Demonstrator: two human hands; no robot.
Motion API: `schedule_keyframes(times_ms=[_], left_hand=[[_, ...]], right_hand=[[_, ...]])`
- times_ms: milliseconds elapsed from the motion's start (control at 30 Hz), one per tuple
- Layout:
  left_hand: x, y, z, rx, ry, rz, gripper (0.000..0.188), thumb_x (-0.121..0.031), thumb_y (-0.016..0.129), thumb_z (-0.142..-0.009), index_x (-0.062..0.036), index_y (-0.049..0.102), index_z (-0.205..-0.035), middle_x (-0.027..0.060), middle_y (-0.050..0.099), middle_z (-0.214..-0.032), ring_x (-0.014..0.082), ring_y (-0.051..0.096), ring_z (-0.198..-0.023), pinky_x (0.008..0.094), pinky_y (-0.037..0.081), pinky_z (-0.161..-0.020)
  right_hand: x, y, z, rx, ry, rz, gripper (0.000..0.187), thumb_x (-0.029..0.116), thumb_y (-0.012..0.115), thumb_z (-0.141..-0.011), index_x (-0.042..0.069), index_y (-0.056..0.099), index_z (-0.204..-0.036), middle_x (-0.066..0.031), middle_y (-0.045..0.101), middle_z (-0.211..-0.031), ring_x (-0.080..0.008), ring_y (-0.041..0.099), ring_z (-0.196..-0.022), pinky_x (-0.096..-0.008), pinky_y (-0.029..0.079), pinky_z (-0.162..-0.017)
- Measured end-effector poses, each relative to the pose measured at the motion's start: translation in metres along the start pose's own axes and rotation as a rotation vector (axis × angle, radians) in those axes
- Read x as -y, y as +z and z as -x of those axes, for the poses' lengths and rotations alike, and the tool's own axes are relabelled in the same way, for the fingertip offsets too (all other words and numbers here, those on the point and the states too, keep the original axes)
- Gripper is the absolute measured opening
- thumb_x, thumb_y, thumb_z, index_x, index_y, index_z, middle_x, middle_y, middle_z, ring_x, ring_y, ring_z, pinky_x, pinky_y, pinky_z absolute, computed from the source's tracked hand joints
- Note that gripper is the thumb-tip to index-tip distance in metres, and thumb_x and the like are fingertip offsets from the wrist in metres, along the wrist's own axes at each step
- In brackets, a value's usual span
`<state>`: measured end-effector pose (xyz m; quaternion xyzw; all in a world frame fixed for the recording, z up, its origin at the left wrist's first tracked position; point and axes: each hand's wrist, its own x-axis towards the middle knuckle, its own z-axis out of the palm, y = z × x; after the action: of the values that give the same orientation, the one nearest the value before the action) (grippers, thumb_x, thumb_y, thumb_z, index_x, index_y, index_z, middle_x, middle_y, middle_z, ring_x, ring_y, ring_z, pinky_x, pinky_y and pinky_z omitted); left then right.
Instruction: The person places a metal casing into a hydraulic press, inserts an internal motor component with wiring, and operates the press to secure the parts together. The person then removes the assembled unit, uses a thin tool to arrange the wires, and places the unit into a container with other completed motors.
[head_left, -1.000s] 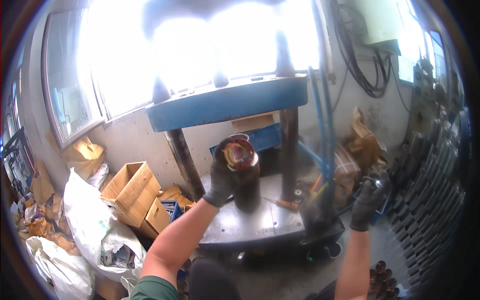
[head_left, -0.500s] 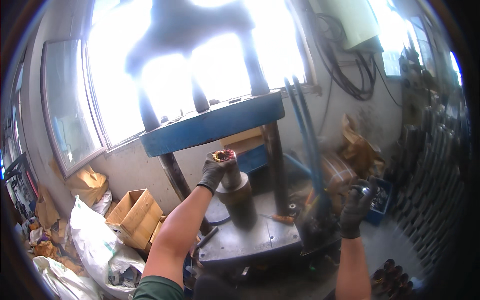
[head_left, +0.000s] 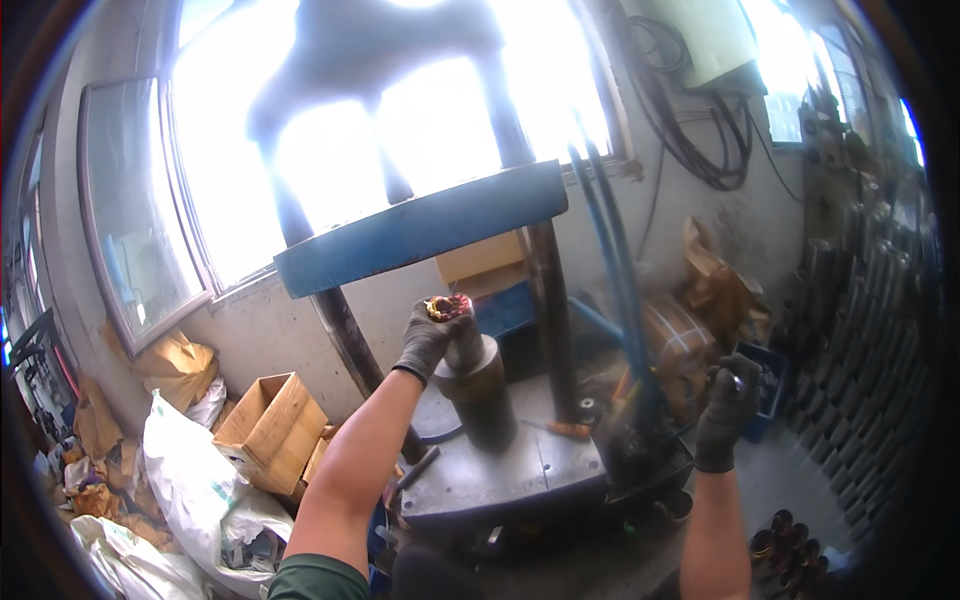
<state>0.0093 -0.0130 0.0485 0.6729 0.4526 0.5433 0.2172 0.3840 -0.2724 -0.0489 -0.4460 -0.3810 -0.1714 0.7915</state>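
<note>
My left hand (head_left: 425,340), in a dark grey glove, is closed round the upper part of a motor stator (head_left: 457,304) with red and yellowish windings at its open top. Below it, a stepped metal cylinder (head_left: 478,395) stands upright on the steel press table (head_left: 500,480). Across two thick posts above spans the blue press beam (head_left: 425,230), apart from the stator. On the right, my gloved right hand (head_left: 728,415) is curled closed, and a small shiny metal piece (head_left: 739,382) shows at its fingers. What it grips is mostly hidden.
Blue hoses (head_left: 612,260) run down right of the press. A screwdriver-like tool with an orange handle (head_left: 570,430) and a dark rod (head_left: 418,468) lie on the table. A wooden box (head_left: 270,430) and white sacks (head_left: 190,490) stand left; stacked metal cylinders (head_left: 850,400) are at right.
The blue beam has risen slightly relative to the table. My right hand has shifted a little to the right, still closed. My left hand stays on the stator.
</note>
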Motion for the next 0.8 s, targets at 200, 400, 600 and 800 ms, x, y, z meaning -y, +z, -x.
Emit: schedule_keyframes(times_ms=[200,400,600,800], left_hand=[[0.021,-0.001,-0.005,0.007,0.159,-0.06,0.072,-0.029,0.092,-0.07,-0.0065,0.05,-0.124,0.0102,0.069,-0.109,0.0202,0.067,-0.099,0.0325,0.054,-0.09],[0.003,-0.005,0.011,-0.033,0.108,-0.282,0.078,-0.038,0.091,-0.069,-0.0066,0.049,-0.126,0.0151,0.069,-0.113,0.027,0.068,-0.103,0.0372,0.054,-0.089],[0.002,-0.004,0.02,-0.053,0.129,-0.097,0.078,-0.033,0.09,-0.071,-0.0065,0.046,-0.129,0.0152,0.066,-0.117,0.0268,0.066,-0.106,0.038,0.054,-0.091],[0.039,-0.033,0.081,-0.093,-0.051,0.133,0.092,-0.024,0.084,-0.08,-0.0043,0.028,-0.15,0.0183,0.057,-0.123,0.0265,0.058,-0.113,0.0362,0.052,-0.094]], right_hand=[[0.037,-0.029,-0.033,0.218,-0.099,0.189,0.011,0.001,0.053,-0.088,-0.001,0.063,-0.093,-0.0092,0.059,-0.082,-0.0199,0.059,-0.076,-0.034,0.048,-0.073],[0.054,-0.043,-0.041,0.515,-0.074,0.371,0.016,0.006,0.055,-0.09,-0.003,0.065,-0.099,-0.0156,0.062,-0.081,-0.0252,0.062,-0.075,-0.0357,0.049,-0.073],[0.077,-0.044,-0.037,0.597,0.043,0.359,0.033,0.017,0.061,-0.093,-0.003,0.065,-0.119,-0.0193,0.068,-0.096,-0.0311,0.064,-0.093,-0.0412,0.049,-0.086],[0.085,-0.059,-0.038,0.809,-0.227,0.623,0.046,0.026,0.068,-0.089,-0.003,0.062,-0.124,-0.0212,0.066,-0.111,-0.0381,0.06,-0.107,-0.0464,0.044,-0.099]])
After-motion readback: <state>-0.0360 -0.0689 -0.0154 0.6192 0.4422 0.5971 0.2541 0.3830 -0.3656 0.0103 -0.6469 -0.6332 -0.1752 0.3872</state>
